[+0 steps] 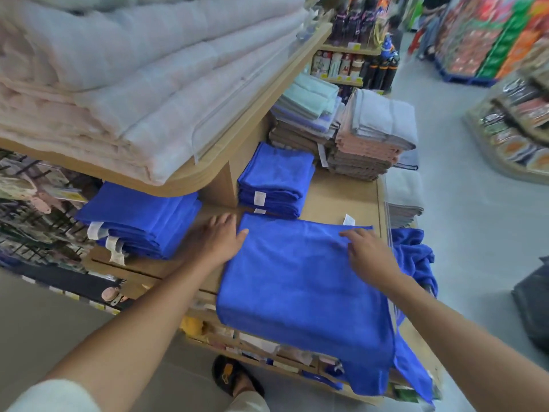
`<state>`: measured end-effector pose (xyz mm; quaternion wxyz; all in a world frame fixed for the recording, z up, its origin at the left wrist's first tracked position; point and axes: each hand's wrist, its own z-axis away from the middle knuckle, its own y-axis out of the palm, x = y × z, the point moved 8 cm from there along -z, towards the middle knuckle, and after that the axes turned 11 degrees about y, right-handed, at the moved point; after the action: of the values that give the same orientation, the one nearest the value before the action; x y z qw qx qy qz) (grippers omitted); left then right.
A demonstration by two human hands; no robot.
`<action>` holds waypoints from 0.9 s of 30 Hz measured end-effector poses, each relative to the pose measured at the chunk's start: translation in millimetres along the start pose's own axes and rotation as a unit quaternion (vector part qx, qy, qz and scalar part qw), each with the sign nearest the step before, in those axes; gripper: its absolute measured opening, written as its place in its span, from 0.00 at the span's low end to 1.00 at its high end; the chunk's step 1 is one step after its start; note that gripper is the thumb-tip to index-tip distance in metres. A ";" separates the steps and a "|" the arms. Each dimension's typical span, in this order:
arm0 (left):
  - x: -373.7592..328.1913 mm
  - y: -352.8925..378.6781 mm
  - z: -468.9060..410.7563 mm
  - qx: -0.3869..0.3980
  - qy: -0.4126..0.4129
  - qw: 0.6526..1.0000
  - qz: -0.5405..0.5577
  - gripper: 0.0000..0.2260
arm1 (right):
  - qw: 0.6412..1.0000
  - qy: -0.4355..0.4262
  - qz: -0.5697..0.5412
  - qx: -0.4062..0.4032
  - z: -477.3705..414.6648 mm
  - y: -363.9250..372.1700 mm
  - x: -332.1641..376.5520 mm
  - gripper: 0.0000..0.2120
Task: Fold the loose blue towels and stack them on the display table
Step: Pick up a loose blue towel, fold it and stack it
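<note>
The wooden display table (335, 197) carried one blue towel (297, 281) spread flat at its front, the near end hanging over the edge. Folded blue towels sat behind it in a left stack (142, 221) and a centre stack (276, 176). Mixed towel stacks (365, 144) in grey, pink and brown stood at the rear. A crumpled blue towel (416, 254) hung at the right edge.

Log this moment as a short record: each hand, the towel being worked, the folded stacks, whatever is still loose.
left hand: flat at the spread towel's left edge, thumb touching it
right hand: fingers flat on the spread towel near its far right corner
spread towel: blue, on the display table, near edge hanging over the front
folded stacks: two blue; one behind the spread towel, another to its left
loose towels: bunched blue heap at the table's right edge
</note>
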<state>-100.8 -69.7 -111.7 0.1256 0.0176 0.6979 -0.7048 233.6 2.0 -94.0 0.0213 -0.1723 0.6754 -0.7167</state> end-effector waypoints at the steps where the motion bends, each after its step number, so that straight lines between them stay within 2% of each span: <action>1: 0.3 -0.6 -8.2 0.021 -0.015 1.000 0.004 0.25 | 0.998 0.016 0.052 -0.005 -16.0 -9.8 -8.8 0.24; 3: -4.4 -1.7 -20.1 0.034 -0.029 0.998 0.039 0.25 | 0.987 0.045 0.155 0.016 -39.6 -19.7 -23.4 0.27; 4: -8.7 -2.2 -24.1 0.019 -0.029 0.997 0.072 0.22 | 0.978 0.053 0.196 0.035 -45.7 -19.2 -28.5 0.25; 7: -15.6 -1.6 -26.7 -0.046 -0.042 0.973 0.224 0.06 | 0.966 0.045 0.245 0.062 -54.3 -16.4 -32.1 0.18; 9: -10.9 -2.1 -24.4 -0.079 -0.078 0.939 0.327 0.07 | 0.968 0.018 0.241 0.062 -58.4 -17.8 -31.8 0.15; 12: -5.1 -12.6 -16.7 -0.104 -0.092 0.852 0.505 0.15 | 0.986 0.012 0.150 0.079 -63.6 -33.8 -35.1 0.09; 16: 7.7 -56.3 -16.9 -0.148 -0.068 0.818 0.552 0.12 | 0.997 0.027 -0.003 0.073 -78.8 -77.8 -39.7 0.05; 19: 12.1 -88.7 -31.1 -0.169 -0.059 0.785 0.593 0.11 | 0.994 0.035 -0.103 0.016 -94.3 -116.1 -36.4 0.06; 25: 16.9 -106.6 -56.1 -0.157 -0.060 0.809 0.563 0.18 | 0.984 0.052 -0.161 -0.054 -106.9 -144.2 -34.0 0.03; 27: 15.0 -100.1 -53.1 -0.155 -0.070 0.803 0.570 0.18 | 0.982 0.055 -0.171 -0.064 -100.1 -140.4 -35.2 0.04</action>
<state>-143.5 -20.1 -18.0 0.5547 0.3433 0.6514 -0.3876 267.5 119.7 32.4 -0.1497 -0.2470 0.6805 -0.6734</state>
